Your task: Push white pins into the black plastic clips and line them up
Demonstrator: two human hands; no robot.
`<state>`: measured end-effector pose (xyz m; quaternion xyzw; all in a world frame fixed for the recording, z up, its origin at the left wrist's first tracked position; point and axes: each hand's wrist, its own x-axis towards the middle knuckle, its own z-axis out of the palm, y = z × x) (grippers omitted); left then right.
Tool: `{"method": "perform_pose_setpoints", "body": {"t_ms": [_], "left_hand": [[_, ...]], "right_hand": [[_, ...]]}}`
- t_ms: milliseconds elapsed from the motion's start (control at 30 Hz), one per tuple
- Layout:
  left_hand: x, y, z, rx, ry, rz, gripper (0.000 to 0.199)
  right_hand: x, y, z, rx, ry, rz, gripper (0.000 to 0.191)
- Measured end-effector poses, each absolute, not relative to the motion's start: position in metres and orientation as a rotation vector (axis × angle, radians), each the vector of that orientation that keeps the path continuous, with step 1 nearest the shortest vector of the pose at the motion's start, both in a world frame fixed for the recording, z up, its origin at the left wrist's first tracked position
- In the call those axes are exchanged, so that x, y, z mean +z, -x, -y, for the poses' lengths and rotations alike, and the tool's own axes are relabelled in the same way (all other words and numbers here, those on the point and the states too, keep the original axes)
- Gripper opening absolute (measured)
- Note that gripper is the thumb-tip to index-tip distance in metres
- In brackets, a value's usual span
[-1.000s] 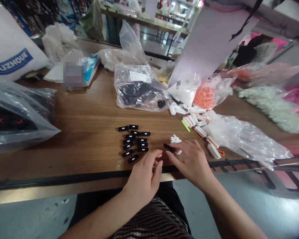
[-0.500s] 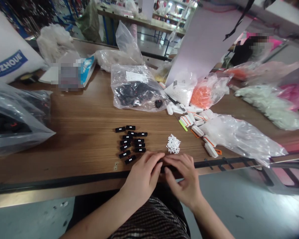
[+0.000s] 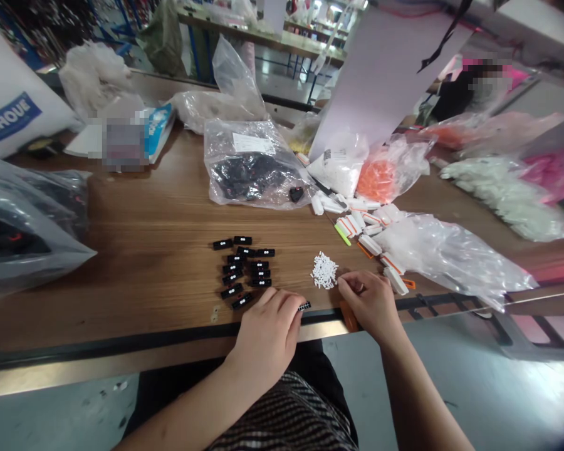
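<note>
Two hands, two jobs. Our left hand [image 3: 267, 329] sits just below centre of frame, fingers curled over a black part [image 3: 304, 306]; only a short end with small pale squares pokes out past the fingertips, rest is covered by our fingers. Our right hand [image 3: 369, 304] is to the right of it, thumb and forefinger brought together at the right edge of a loose pile of tiny white pieces [image 3: 324, 271]. Can't tell if a piece is caught between those fingertips; too small.

Step in hand, as we read it: picking at the white pile with the right while the left keeps the black part near the front edge of the surface [image 3: 160, 275]. Next move calls for a fine fingertip pinch on a single piece, no raking the pile, and a steady left grip with the pale-squared end clear of our fingers.

Around us: black blocks [image 3: 232, 290] lie in a loose cluster left of the pile, just above our left hand, small white marks facing up. Clear bag [image 3: 244, 172] of dark parts at upper centre. White cases [image 3: 370, 245], some orange-trimmed, run in a jumble from above the pile down to just beyond our right hand.
</note>
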<state>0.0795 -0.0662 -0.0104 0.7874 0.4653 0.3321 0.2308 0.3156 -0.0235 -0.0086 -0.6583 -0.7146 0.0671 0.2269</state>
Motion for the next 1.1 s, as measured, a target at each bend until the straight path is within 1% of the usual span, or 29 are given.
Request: {"method": "perform_pose_setpoints", "body": {"t_ms": [133,233,400,500,600,733,900,1000,1100], "left_hand": [[-0.01,-0.08,0.066,0.933,-2.149,-1.285,0.014],[-0.01,-0.079,0.066,0.929,-2.148,-1.285,0.016],[-0.011,-0.079,0.067,0.954,-2.141,-1.298,0.018],[-0.012,-0.079,0.068,0.972,-2.126,-1.295,0.019],[-0.012,-0.079,0.067,0.981,-2.12,-1.295,0.017],[-0.012,-0.079,0.065,0.977,-2.126,-1.266,0.013],[-0.011,-0.078,0.066,0.942,-2.119,-1.285,0.012],[-0.01,-0.079,0.066,0.926,-2.111,-1.305,0.012],[-0.01,-0.079,0.065,0.918,-2.112,-1.318,0.012]], "right_hand": [[-0.003,-0.329,0.023,0.304,1.901,1.873,0.023],[-0.002,-0.337,0.023,0.417,1.844,1.821,0.025],[-0.006,-0.338,0.023,0.331,1.698,1.957,0.021],[-0.01,-0.338,0.023,0.261,1.687,1.986,0.018],[-0.011,-0.335,0.025,0.298,1.715,1.919,0.019],[-0.002,-0.319,0.034,0.457,1.657,1.819,0.02],[0.016,-0.28,0.052,0.674,1.467,1.98,0.015],[0.019,-0.266,0.057,0.716,1.441,2.066,0.014],[0.016,-0.263,0.058,0.679,1.427,2.095,0.015]]}}
